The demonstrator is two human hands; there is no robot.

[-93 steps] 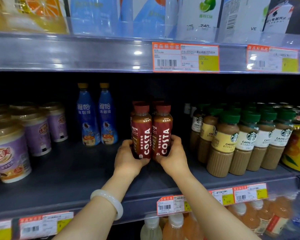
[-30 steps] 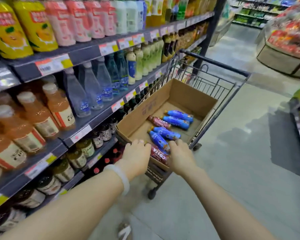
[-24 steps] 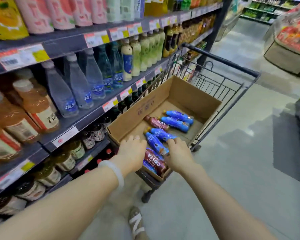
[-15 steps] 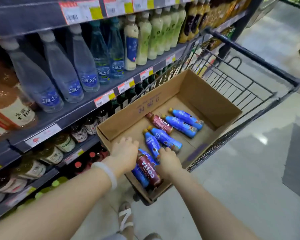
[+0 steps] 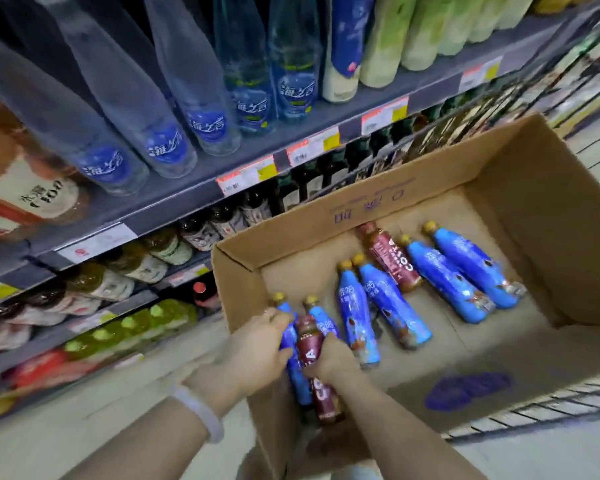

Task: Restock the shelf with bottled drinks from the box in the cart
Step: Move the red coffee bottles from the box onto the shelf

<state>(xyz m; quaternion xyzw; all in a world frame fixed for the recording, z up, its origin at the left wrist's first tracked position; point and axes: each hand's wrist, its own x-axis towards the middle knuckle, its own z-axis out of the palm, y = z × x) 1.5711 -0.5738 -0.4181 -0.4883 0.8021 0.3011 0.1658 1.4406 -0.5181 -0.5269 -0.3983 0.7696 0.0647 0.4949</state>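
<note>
A: Bottled drinks, and both hands are down among them at the near end of the cardboard box (image 5: 520, 188). The left hand (image 5: 257, 344) has its fingers curled over a blue bottle (image 5: 297, 372) lying flat against the box wall.

B: And the right hand (image 5: 329, 358) grips the dark red Costa bottle (image 5: 321, 393) beside it, fingers wrapped round its upper half. A white bangle (image 5: 201, 412) sits on the left wrist.

A: A second blue bottle (image 5: 321, 322) pokes out just behind the right hand, yellow cap up-box.

B: Moving further in, two blue bottles (image 5: 371, 313) lie side by side mid-box, touching.

A: Beyond those, another red Costa bottle (image 5: 388, 258), then two more blue ones (image 5: 461, 275) near the far right wall, all on their sides.

B: The box sits in the wire cart (image 5: 541, 407). To the left, the shelf (image 5: 174, 199) carries clear water bottles (image 5: 184, 98) standing upright, with price tags (image 5: 246, 174) along its edge.
</note>
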